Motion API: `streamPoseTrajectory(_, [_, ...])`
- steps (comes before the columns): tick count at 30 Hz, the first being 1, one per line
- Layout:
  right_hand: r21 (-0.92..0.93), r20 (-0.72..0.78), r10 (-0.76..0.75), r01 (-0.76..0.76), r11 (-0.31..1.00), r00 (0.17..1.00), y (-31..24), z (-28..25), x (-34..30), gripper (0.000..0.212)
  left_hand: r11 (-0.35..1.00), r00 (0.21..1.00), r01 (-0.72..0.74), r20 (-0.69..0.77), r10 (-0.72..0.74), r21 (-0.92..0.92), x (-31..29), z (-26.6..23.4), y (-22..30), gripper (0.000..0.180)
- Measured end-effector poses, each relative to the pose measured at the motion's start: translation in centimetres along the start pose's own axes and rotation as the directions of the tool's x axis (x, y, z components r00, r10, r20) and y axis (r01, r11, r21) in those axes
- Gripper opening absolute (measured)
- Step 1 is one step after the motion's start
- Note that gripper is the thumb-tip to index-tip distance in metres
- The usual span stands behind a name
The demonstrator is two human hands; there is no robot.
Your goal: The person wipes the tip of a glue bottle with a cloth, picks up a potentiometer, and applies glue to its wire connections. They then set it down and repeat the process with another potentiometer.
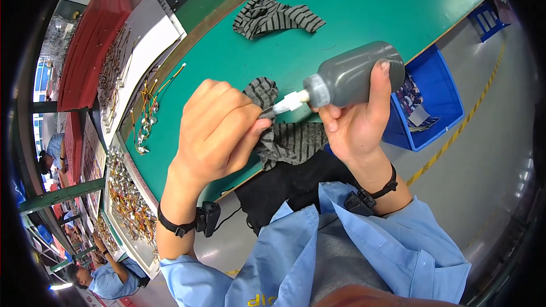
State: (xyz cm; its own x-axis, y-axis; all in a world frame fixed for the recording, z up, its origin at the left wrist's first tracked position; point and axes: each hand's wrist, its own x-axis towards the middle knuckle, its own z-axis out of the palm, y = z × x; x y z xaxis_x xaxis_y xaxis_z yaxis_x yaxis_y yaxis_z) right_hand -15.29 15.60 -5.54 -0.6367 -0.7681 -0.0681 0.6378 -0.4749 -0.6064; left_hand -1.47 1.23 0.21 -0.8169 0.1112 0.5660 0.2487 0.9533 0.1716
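Evidently the dark grey squeeze bottle point(358, 71) lay in the right hand point(358, 131), held up over the near part of the green tabletop point(409, 11); the thumb pressed along its side near the base, and the other fingers curled beneath, partly hidden; the left hand point(213, 128) was curled tight, its fingertips seemingly pinching a grey-and-black striped cloth point(293, 142) around the tip of the white nozzle point(293, 102), though I cannot tell whether they gripped the tip itself; doing this well probably called for a steady right wrist, a light squeeze or none, and cloth snug between fingertips and nozzle; the bottle's long axis ran slantwise across the view, base to the upper right, nozzle aimed left and slightly down the picture, straight at the left fingers; its true tilt against the tabletop could not be judged.
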Motion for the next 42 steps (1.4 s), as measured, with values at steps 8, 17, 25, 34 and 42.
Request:
streamPoseTrajectory(8, [-0.103,0.012,-0.035,0.036,0.994,0.999,0.3,-0.2,-0.3,0.054,0.988,0.998,-0.058,0.035,0.053,0.143,0.7,-0.4,0.7,0.022])
streamPoseTrajectory(17, [-0.032,-0.035,0.028,-0.03,0.999,0.999,1.2,-0.5,-0.5,0.055,0.995,0.998,0.003,0.062,-0.01,0.103,0.4,-0.2,1.6,0.022])
streamPoseTrajectory(25, [0.112,-0.004,0.213,-0.211,0.971,0.977,1.0,0.7,-0.4,0.061,0.945,0.977,0.208,0.103,-0.187,-0.253,0.3,-0.3,1.9,0.017])
streamPoseTrajectory(34, [0.255,0.006,0.399,-0.388,0.886,0.917,1.2,0.9,-0.1,0.068,0.836,0.978,0.191,0.033,-0.204,-0.514,-0.6,1.2,1.2,0.012])
streamPoseTrajectory(42, [0.37,0.053,0.489,-0.472,0.8,0.871,1.2,1.1,0.1,0.068,0.74,0.979,0.153,0.0,-0.202,-0.655,-0.7,1.9,1.2,0.009])
